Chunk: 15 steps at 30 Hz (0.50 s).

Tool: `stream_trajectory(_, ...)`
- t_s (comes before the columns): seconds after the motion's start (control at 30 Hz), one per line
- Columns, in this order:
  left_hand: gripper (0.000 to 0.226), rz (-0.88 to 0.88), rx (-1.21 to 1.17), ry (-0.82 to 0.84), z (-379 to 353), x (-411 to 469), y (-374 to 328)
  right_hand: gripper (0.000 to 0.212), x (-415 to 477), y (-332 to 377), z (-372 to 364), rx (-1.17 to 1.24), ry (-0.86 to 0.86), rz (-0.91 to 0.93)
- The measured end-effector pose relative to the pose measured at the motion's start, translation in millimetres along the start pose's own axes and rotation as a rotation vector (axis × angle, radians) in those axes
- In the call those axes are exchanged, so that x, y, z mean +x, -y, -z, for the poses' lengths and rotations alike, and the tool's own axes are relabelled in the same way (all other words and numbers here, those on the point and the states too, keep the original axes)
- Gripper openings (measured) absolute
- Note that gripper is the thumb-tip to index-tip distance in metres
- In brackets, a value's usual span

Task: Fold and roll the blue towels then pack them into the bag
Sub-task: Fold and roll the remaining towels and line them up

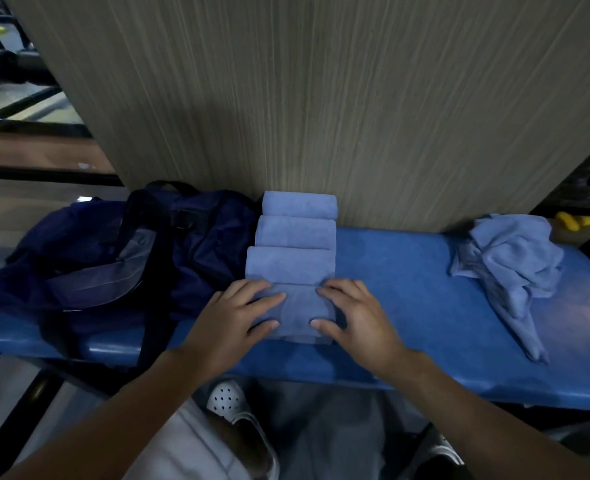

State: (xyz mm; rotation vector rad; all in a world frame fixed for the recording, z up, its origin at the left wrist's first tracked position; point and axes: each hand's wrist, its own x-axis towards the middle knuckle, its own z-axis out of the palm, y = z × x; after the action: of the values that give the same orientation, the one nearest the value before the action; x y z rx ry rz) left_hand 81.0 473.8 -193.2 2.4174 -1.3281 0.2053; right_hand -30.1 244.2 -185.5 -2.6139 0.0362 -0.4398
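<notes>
dim, bluish | soft focus | wide-angle bending at edges

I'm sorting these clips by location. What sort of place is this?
Likely a gym or changing room: a blue padded bench against a wood-grain panel, a navy sports bag beside rolled towels, dark metal frames far left.

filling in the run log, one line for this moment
step: rolling towel; left hand, right hand: grip it; rolled towels: three; loose towels: far right; bag: left

Blue bench (407, 271) against a wood-grain panel (286, 98); white shoe (226, 400) beneath
</notes>
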Motion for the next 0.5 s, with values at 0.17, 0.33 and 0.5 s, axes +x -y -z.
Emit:
stream_trajectory(0.17,0.049,0.046,0.007,0.014,-10.3,7.3,3.0,0.065,5.6,-2.4,-3.1,-0.064,0.092,-0.07)
stream_trajectory(0.33,0.048,-0.004,0.087,0.005,-5.6,10.0,4.3,0.054,7.7,5.0,0.8,-0.285,0.035,0.069)
stream_trajectory(0.5,0.062,-0.068,0.078,0.033,2.8,18.4,6.0,0.07,13.6,-0.7,13.3,-0.362,0.118,0.144)
